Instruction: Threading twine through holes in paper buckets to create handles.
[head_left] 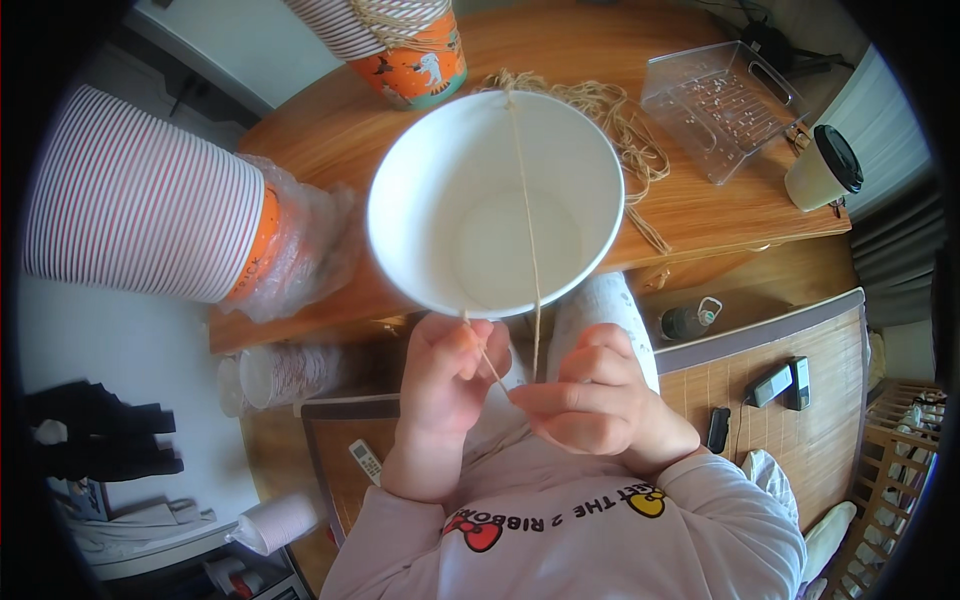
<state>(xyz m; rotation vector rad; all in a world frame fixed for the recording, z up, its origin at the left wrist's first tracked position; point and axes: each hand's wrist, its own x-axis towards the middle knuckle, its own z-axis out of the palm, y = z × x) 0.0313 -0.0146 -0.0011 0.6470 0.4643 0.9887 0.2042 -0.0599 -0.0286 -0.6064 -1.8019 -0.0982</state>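
A large white paper bucket (400, 200) is tilted with its open mouth toward me, its inside bare. A strand of tan twine (528, 215) runs from the far rim across the mouth and hangs over the near rim. Just under that rim, my left hand (445, 365) is closed, thumb and finger pinching a twine strand. This strand slants down to my right hand (595, 395), whose fingertips are pinched on it. Whether the two strands are one piece, I cannot tell. The bucket's outside is hidden from me.
Loose twine (625, 130) lies behind the bucket on the wooden table (560, 45). A tall stack of buckets (140, 190) stands left, and an orange printed stack (415, 70) at the back. A clear plastic bin (720, 110) and a black-lidded cup (825, 170) sit at right.
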